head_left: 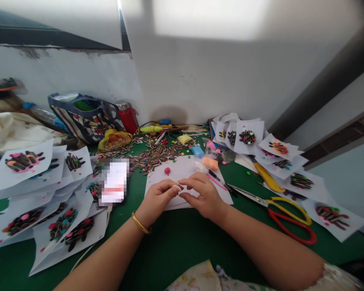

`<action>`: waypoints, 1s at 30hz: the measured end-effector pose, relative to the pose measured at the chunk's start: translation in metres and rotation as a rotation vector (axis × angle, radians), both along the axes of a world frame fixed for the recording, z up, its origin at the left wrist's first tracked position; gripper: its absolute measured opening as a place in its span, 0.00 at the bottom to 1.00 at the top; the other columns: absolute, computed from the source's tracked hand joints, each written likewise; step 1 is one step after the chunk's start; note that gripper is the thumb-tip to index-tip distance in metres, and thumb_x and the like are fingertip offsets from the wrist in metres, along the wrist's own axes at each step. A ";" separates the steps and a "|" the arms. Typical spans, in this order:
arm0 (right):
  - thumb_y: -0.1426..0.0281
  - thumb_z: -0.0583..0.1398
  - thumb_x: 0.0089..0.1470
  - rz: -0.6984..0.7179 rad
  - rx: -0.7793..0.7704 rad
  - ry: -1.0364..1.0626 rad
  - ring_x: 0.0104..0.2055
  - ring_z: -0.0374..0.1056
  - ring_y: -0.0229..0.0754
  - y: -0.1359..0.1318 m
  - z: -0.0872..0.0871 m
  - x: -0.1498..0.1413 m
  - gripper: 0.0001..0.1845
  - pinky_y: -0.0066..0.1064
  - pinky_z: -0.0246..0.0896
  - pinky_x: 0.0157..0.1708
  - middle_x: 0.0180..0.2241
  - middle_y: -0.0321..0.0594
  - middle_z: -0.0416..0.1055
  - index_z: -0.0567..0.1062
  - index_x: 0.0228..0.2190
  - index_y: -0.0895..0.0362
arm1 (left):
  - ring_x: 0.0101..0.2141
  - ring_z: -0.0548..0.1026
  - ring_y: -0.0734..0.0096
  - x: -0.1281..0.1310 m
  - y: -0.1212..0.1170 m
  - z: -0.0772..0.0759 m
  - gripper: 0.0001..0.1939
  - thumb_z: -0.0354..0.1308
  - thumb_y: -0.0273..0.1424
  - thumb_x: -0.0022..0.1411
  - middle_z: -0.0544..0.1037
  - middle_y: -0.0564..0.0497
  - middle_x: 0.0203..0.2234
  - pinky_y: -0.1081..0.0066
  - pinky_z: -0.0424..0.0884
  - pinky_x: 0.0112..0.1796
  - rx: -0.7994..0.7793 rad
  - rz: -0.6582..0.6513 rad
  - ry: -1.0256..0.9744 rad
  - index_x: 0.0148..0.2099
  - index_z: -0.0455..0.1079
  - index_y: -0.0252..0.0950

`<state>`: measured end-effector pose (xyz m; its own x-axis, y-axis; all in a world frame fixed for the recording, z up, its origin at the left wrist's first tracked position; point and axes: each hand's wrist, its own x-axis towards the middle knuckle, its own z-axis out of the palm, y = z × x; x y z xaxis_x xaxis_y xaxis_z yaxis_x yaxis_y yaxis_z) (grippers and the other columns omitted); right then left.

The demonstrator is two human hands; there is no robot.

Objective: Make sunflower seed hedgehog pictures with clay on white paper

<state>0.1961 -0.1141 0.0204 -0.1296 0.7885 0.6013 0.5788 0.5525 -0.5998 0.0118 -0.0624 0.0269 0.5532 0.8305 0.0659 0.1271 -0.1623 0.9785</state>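
My left hand (160, 198), with a gold bangle at the wrist, pinches a small white piece (178, 187) between thumb and fingertips. It looks like soft clay, but the fingers hide most of it. Facing it, my right hand (205, 197) curves with thumb and index finger apart, their tips close to the white piece. Both hands are over the near part of a white sheet of paper (157, 178). On that sheet, beyond my hands, sits a red-pink clay ball (167, 171). An orange clay lump (210, 163) and a black pen (214, 175) lie by my right hand.
Striped seeds (151, 157) are scattered behind the paper. Scissors (269, 202) lie open at right. Decorated paper cards (27, 161) pile up at left, more cards (301, 182) at right. A blurred phone (113, 182), red flask (127, 117) and bag (81, 119) stand beyond.
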 end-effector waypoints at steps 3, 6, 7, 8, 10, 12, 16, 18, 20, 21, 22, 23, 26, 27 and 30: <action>0.68 0.64 0.56 -0.003 -0.003 -0.001 0.37 0.67 0.43 0.000 -0.001 0.000 0.13 0.36 0.62 0.40 0.32 0.39 0.71 0.76 0.45 0.52 | 0.32 0.72 0.70 0.000 0.000 0.000 0.14 0.58 0.40 0.62 0.77 0.51 0.30 0.69 0.68 0.38 0.008 0.002 0.011 0.33 0.75 0.35; 0.67 0.63 0.57 0.013 -0.003 -0.005 0.37 0.66 0.42 -0.001 0.000 -0.002 0.12 0.36 0.62 0.40 0.32 0.38 0.70 0.76 0.44 0.52 | 0.32 0.71 0.70 0.001 -0.001 -0.001 0.15 0.57 0.41 0.62 0.75 0.52 0.28 0.70 0.68 0.37 0.012 0.003 0.033 0.32 0.73 0.34; 0.66 0.63 0.57 0.015 0.000 -0.005 0.37 0.66 0.42 -0.001 0.001 -0.002 0.12 0.36 0.62 0.40 0.32 0.38 0.71 0.77 0.44 0.52 | 0.32 0.71 0.70 0.001 -0.001 -0.001 0.15 0.58 0.42 0.61 0.75 0.52 0.28 0.70 0.68 0.37 0.015 0.001 0.047 0.32 0.73 0.34; 0.66 0.63 0.57 0.016 0.004 -0.005 0.36 0.66 0.41 -0.001 0.001 -0.002 0.11 0.36 0.62 0.40 0.32 0.38 0.71 0.77 0.43 0.52 | 0.32 0.70 0.70 0.002 -0.001 -0.001 0.15 0.58 0.42 0.61 0.75 0.52 0.27 0.70 0.67 0.36 0.017 0.000 0.059 0.32 0.73 0.34; 0.66 0.63 0.58 0.012 0.011 -0.005 0.36 0.66 0.41 0.000 0.001 -0.002 0.10 0.36 0.61 0.40 0.31 0.39 0.71 0.77 0.42 0.53 | 0.32 0.70 0.69 0.002 -0.001 -0.001 0.16 0.58 0.43 0.60 0.74 0.52 0.27 0.70 0.67 0.37 0.020 -0.008 0.074 0.32 0.73 0.34; 0.66 0.62 0.58 0.005 0.011 -0.004 0.36 0.66 0.41 0.000 0.001 -0.002 0.08 0.35 0.61 0.39 0.31 0.39 0.70 0.78 0.41 0.53 | 0.32 0.71 0.69 0.002 -0.001 0.000 0.15 0.58 0.42 0.60 0.75 0.51 0.28 0.70 0.67 0.38 0.022 -0.021 0.076 0.32 0.73 0.34; 0.68 0.62 0.58 -0.001 0.000 0.010 0.37 0.67 0.41 0.001 -0.001 -0.001 0.08 0.35 0.62 0.39 0.32 0.39 0.71 0.78 0.40 0.53 | 0.35 0.72 0.68 0.001 0.000 0.001 0.14 0.57 0.40 0.62 0.76 0.50 0.30 0.70 0.68 0.40 0.038 -0.032 0.069 0.33 0.75 0.34; 0.69 0.61 0.58 -0.005 -0.013 0.022 0.37 0.67 0.41 0.001 -0.001 -0.001 0.08 0.35 0.62 0.39 0.32 0.39 0.71 0.78 0.40 0.53 | 0.36 0.73 0.67 0.001 0.000 0.000 0.14 0.56 0.40 0.63 0.77 0.49 0.32 0.69 0.68 0.41 0.059 -0.013 0.051 0.35 0.75 0.35; 0.69 0.61 0.59 -0.012 -0.035 0.033 0.36 0.66 0.41 0.002 0.000 -0.001 0.08 0.35 0.61 0.39 0.31 0.39 0.70 0.78 0.40 0.53 | 0.36 0.73 0.68 0.002 0.000 -0.001 0.13 0.57 0.39 0.63 0.77 0.50 0.32 0.69 0.68 0.41 0.088 0.023 0.026 0.35 0.75 0.35; 0.69 0.61 0.58 -0.014 -0.048 0.038 0.36 0.66 0.41 0.002 0.000 0.000 0.08 0.35 0.61 0.39 0.30 0.39 0.70 0.78 0.40 0.53 | 0.35 0.73 0.69 0.002 0.000 -0.002 0.12 0.58 0.38 0.62 0.76 0.50 0.31 0.70 0.68 0.41 0.104 0.044 0.015 0.35 0.75 0.35; 0.70 0.61 0.58 -0.012 -0.060 0.046 0.36 0.66 0.41 0.002 0.001 0.000 0.08 0.35 0.62 0.39 0.30 0.38 0.69 0.78 0.40 0.54 | 0.35 0.73 0.69 0.002 0.000 -0.002 0.11 0.59 0.38 0.62 0.76 0.51 0.31 0.70 0.68 0.40 0.119 0.063 0.008 0.35 0.75 0.35; 0.70 0.61 0.57 -0.007 -0.070 0.056 0.36 0.67 0.41 0.002 0.001 0.000 0.09 0.35 0.62 0.39 0.30 0.38 0.70 0.78 0.41 0.54 | 0.34 0.72 0.70 0.002 0.000 -0.003 0.10 0.60 0.38 0.61 0.75 0.51 0.30 0.71 0.68 0.39 0.134 0.076 0.005 0.34 0.74 0.35; 0.69 0.62 0.57 0.034 -0.090 0.097 0.39 0.68 0.42 0.002 0.002 0.001 0.09 0.35 0.63 0.41 0.33 0.40 0.72 0.77 0.41 0.54 | 0.31 0.71 0.72 0.002 0.001 -0.004 0.10 0.61 0.37 0.61 0.74 0.52 0.28 0.72 0.67 0.36 0.168 0.084 0.016 0.32 0.73 0.35; 0.69 0.61 0.58 0.049 -0.094 0.113 0.39 0.68 0.42 0.002 0.002 0.001 0.08 0.35 0.63 0.42 0.34 0.40 0.72 0.77 0.41 0.55 | 0.31 0.71 0.72 0.002 0.001 -0.005 0.10 0.61 0.37 0.60 0.74 0.52 0.27 0.72 0.67 0.35 0.176 0.082 0.021 0.32 0.73 0.35; 0.70 0.59 0.60 0.070 -0.102 0.145 0.39 0.68 0.41 0.004 0.001 0.001 0.06 0.35 0.63 0.42 0.34 0.40 0.73 0.77 0.37 0.55 | 0.30 0.70 0.73 0.002 0.001 -0.007 0.10 0.62 0.37 0.59 0.73 0.53 0.27 0.72 0.67 0.33 0.214 0.082 0.025 0.31 0.72 0.35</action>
